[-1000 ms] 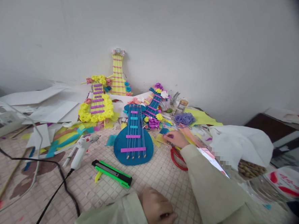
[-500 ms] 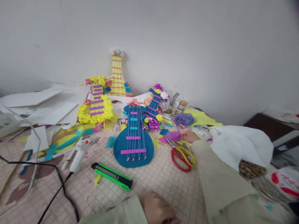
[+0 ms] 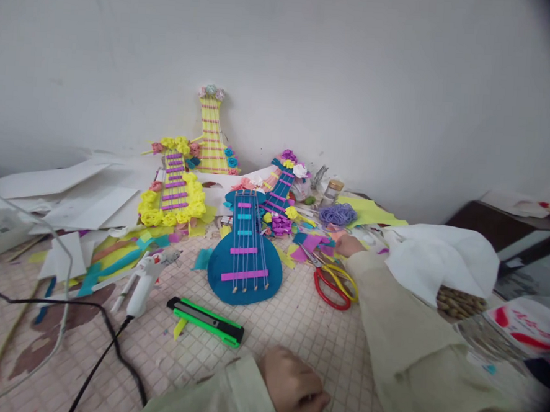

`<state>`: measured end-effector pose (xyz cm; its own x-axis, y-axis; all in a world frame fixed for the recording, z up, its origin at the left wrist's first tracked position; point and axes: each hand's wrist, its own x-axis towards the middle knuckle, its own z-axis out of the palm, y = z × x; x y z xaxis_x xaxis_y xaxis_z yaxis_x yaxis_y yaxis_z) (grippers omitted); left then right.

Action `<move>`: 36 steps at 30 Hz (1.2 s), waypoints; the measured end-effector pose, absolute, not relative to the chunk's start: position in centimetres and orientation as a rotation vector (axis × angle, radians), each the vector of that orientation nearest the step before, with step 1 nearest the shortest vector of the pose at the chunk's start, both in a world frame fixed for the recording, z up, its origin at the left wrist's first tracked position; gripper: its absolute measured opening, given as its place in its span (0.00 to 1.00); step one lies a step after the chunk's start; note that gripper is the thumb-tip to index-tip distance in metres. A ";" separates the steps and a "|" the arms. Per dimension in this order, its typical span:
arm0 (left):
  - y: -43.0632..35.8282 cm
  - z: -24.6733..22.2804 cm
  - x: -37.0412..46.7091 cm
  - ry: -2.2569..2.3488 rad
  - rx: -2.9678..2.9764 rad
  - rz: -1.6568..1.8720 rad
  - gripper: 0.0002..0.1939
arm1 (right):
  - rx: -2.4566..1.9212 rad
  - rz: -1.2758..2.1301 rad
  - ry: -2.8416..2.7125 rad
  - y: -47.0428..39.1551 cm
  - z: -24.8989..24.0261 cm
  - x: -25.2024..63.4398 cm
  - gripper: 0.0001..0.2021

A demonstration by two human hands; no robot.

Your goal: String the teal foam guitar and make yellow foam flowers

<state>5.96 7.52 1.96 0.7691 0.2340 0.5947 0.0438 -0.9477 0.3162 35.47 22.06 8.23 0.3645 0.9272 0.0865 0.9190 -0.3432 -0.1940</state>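
Note:
My left hand point(image 3: 293, 384) rests on the tabletop at the bottom, its fingers curled into a loose fist with nothing visible in them. My right hand point(image 3: 349, 245) reaches among crepe paper scraps point(image 3: 312, 244) beyond the scissors point(image 3: 333, 285), which have one red and one yellow handle. Its fingers look drawn together; whether they hold a scrap is hidden. Left of it lies a blue paper guitar point(image 3: 218, 268) with purple and light blue strips and several strings. A green utility knife point(image 3: 205, 321) lies between that guitar and my left sleeve.
A white glue gun point(image 3: 143, 288) with a black cord stands at left. Decorated guitars, one yellow point(image 3: 209, 133), lean at the back near the wall. Purple yarn point(image 3: 338, 214) and a small jar point(image 3: 333, 192) sit behind my right hand. A white bag point(image 3: 444, 257) lies at right.
My right hand has drawn in slightly to the left at the scraps, and the purple piece beside it now lies flatter. My left hand stays in place. The view has shifted a little.

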 end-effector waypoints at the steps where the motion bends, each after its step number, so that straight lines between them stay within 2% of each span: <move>1: 7.5 1.9 6.0 0.223 2.676 0.954 0.13 | -2.448 0.096 -1.647 21.9 8.2 35.4 0.13; 15: 7.6 1.9 5.7 0.221 2.729 0.839 0.11 | -2.567 0.545 -1.552 21.5 7.2 36.3 0.14; 22: 7.7 2.2 5.7 0.206 2.750 0.822 0.10 | -2.493 0.488 -1.436 20.9 8.3 37.2 0.14; 29: 7.6 1.9 5.9 0.231 2.650 0.891 0.13 | -2.306 0.331 -1.241 19.2 12.3 37.9 0.15; 33: 7.6 2.7 5.7 0.258 2.504 0.915 0.16 | -2.085 0.444 -1.164 17.7 13.6 35.9 0.14; 36: 7.8 4.1 5.6 0.487 2.097 0.915 0.18 | -1.824 0.639 -1.209 15.9 14.0 32.3 0.12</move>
